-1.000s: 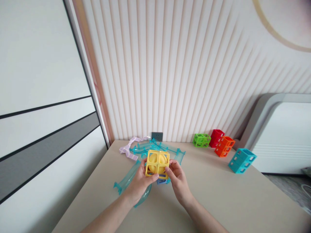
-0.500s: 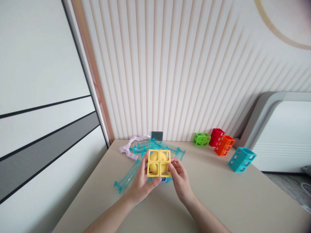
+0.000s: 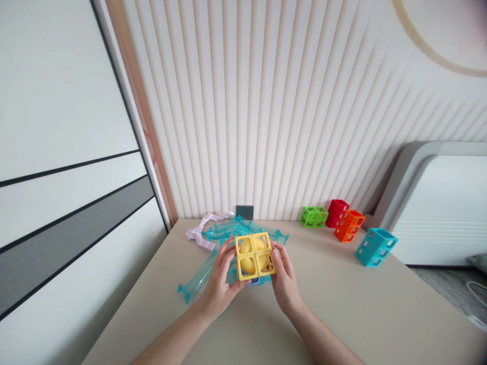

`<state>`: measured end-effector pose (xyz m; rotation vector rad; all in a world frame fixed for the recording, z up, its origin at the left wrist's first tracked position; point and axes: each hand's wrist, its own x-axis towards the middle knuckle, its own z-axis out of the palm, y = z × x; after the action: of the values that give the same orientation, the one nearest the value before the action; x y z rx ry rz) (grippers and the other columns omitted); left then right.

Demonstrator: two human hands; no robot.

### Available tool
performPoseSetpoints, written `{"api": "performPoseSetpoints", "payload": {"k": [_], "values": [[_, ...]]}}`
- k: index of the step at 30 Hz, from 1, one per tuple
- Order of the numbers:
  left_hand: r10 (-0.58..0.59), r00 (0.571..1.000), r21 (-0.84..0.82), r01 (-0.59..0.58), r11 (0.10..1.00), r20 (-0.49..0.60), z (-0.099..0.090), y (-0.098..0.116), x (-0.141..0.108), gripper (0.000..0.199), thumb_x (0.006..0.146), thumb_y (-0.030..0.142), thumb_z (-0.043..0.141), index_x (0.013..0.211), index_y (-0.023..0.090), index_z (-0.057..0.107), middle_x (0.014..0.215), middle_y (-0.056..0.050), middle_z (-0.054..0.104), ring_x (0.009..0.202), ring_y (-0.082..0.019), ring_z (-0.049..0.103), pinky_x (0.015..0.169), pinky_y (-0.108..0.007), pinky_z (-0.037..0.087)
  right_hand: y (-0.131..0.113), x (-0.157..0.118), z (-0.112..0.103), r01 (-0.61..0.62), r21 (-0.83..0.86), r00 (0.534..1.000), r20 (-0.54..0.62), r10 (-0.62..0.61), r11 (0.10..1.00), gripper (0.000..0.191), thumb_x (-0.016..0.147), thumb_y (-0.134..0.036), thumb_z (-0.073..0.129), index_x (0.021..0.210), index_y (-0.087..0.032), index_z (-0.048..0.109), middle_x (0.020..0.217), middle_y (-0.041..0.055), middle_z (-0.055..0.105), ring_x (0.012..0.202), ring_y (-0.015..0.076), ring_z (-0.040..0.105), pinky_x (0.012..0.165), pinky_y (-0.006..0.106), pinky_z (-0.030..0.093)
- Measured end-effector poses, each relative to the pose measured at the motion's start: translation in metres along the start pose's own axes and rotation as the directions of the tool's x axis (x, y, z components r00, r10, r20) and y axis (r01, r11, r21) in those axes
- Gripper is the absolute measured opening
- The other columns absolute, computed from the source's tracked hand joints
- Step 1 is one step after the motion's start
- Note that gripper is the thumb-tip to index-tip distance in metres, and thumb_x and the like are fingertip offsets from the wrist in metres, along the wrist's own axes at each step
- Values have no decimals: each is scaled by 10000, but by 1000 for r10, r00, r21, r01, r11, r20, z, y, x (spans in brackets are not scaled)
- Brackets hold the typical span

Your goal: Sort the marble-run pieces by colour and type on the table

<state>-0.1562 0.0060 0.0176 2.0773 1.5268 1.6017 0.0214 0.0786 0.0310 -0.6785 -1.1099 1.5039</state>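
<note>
Left hand (image 3: 219, 286) and right hand (image 3: 283, 280) are both gripping a yellow cage block (image 3: 254, 256), lifted just above the table (image 3: 342, 304). Left fingers are curling round its left side, thumb pressing near the lower left corner. Right fingers (image 3: 277, 255) are closing on its right edge, thumb hidden behind the block. The hands are sitting one on each side, clamped on the block, not touching each other. The block is showing a face of four open windows, tilted slightly, with rounded yellow pieces inside. A small blue piece (image 3: 249, 280) is peeking out just under it; contact unclear.

Clear teal track pieces (image 3: 198, 280) are lying on the table under and behind the hands, running toward the wall. A pale lilac track piece (image 3: 198, 234) is lying beside them at the back left. A grey wall socket (image 3: 244, 211) is sitting just behind. Well apart to the right: a green block (image 3: 314, 216), a red block (image 3: 338, 213), an orange block (image 3: 349, 225), and a teal block (image 3: 376, 246) nearest the table's right edge.
</note>
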Motion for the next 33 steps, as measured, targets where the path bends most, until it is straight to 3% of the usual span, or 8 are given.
{"api": "performPoseSetpoints", "payload": {"k": [5, 8, 12, 15, 17, 22, 28, 33], "values": [[113, 988, 3, -114, 993, 109, -3, -1, -1, 804, 855, 626, 648, 1491, 227, 359, 1629, -226, 264, 1507, -399, 275, 1163, -589, 375, -1, 2, -1, -37, 122, 999, -12, 38, 992, 396, 854, -528, 682, 1159, -277, 652, 1098, 33, 732, 932, 243, 675, 770, 319, 536], [154, 974, -3, -155, 988, 164, -2, -5, -6, 806, 862, 607, 655, 1491, 215, 339, 1627, -246, 265, 1503, -413, 278, 1143, -625, 384, -2, 3, -1, -43, 179, 998, -27, 49, 983, 398, 831, -526, 693, 1128, -261, 693, 1128, 39, 742, 992, 263, 679, 828, 341, 538], [120, 991, -83, -115, 990, 58, 4, -11, -10, 715, 825, 475, 769, 1389, 288, 371, 1584, -199, 382, 1460, -393, 382, 1094, -640, 444, -5, 1, 1, -55, 164, 998, 4, 55, 985, 434, 823, -560, 696, 1131, -254, 711, 1150, 40, 745, 1028, 272, 679, 855, 353, 542], [99, 995, -179, -97, 979, 0, 5, -13, -10, 865, 799, 436, 801, 1473, 368, 263, 1575, -154, 400, 1446, -388, 406, 1072, -659, 463, -3, -1, 0, -65, 120, 996, 62, 58, 991, 480, 848, -612, 659, 1177, -266, 704, 1197, 36, 733, 1109, 280, 658, 925, 378, 534], [125, 991, -183, -116, 976, 40, 3, -11, -8, 943, 811, 422, 792, 1535, 397, 189, 1596, -145, 351, 1463, -394, 371, 1088, -657, 446, 1, -2, -3, -61, 74, 993, 106, 53, 995, 494, 891, -634, 597, 1214, -272, 694, 1246, 38, 715, 1187, 283, 627, 1001, 405, 504], [207, 960, -111, -188, 976, 189, -5, -6, -5, 797, 787, 511, 782, 1460, 339, 392, 1577, -174, 309, 1449, -422, 366, 1097, -582, 450, 9, -4, -11, 3, -70, 984, 177, 9, 998, 510, 935, -653, 516, 1231, -281, 700, 1313, 52, 685, 1256, 288, 593, 1086, 447, 452], [197, 962, -136, -173, 976, 190, -7, -6, -4, 760, 749, 617, 760, 1348, 283, 432, 1489, -184, 403, 1368, -385, 466, 1092, -547, 447, -4, -9, -7, 139, -156, 961, 258, -96, 978, 484, 954, -621, 510, 1273, -306, 693, 1522, 54, 516, 1413, 307, 448, 1145, 474, 392], [218, 957, -149, -191, 970, 193, -6, -5, -3, 756, 755, 619, 752, 1349, 284, 426, 1495, -181, 405, 1369, -382, 467, 1090, -547, 450, -10, -11, -5, 200, -187, 956, 252, -150, 962, 465, 940, -611, 544, 1244, -301, 713, 1491, 70, 544, 1404, 315, 456, 1169, 472, 354]]}}
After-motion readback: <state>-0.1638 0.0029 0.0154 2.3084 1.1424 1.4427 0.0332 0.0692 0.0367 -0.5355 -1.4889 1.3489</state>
